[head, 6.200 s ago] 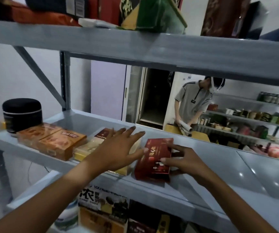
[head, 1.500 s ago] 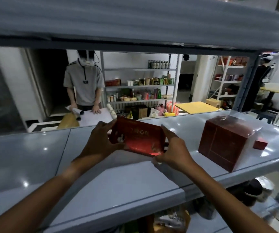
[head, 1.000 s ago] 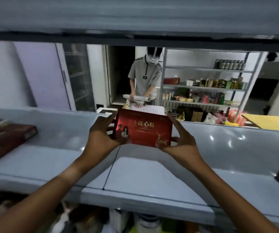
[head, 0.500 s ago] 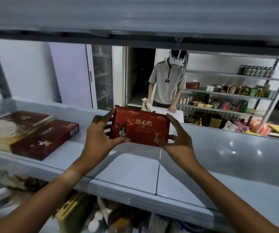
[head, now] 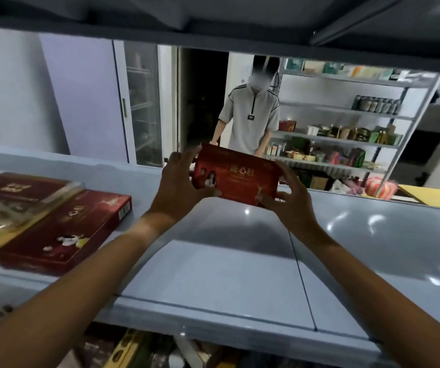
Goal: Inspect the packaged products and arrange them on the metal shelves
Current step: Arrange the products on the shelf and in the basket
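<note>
Both arms reach fwd; left hand (head: 176,187) & right hand (head: 290,203) curled, gripping (thumbs nearest).

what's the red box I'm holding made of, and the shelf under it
Red box: likely glossy printed cardboard, given its flat faces, crisp edges and sheen. Shelf: probably painted or coated sheet metal in smooth grey-blue, since it mirrors the lights and shows a panel seam.

Gold characters on held red box (head: 236,179), blurred; nothing legible.
</note>
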